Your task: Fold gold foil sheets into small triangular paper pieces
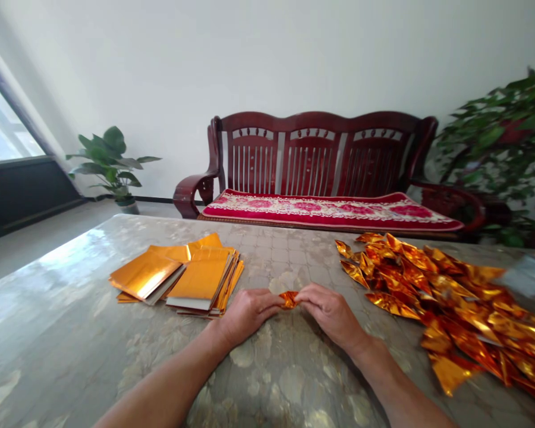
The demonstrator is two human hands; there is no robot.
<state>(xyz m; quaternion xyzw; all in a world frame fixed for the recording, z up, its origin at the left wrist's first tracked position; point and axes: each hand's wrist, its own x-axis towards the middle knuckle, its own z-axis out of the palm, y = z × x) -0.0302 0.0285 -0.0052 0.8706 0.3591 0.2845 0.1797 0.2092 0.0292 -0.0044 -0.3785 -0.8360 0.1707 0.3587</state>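
Observation:
Between my two hands, just above the table, is a small folded piece of gold foil paper (289, 299). My left hand (252, 310) pinches its left end, and my right hand (323, 309) pinches its right end; the fingertips cover both ends. To the left of my left hand lies a stack of flat gold foil sheets (199, 276), loosely fanned, with pale undersides showing at the edges. On the right of the table spreads a heap of folded gold foil pieces (441, 285), shiny orange and pointed at their ends.
The table (93, 351) has a patterned, glossy cover. Beyond its far edge stands a dark red wooden bench (312, 163) with a red floral cushion (330, 208). Potted plants (111, 157) stand at both sides. A blurred clear plastic item (528, 276) lies at the right edge.

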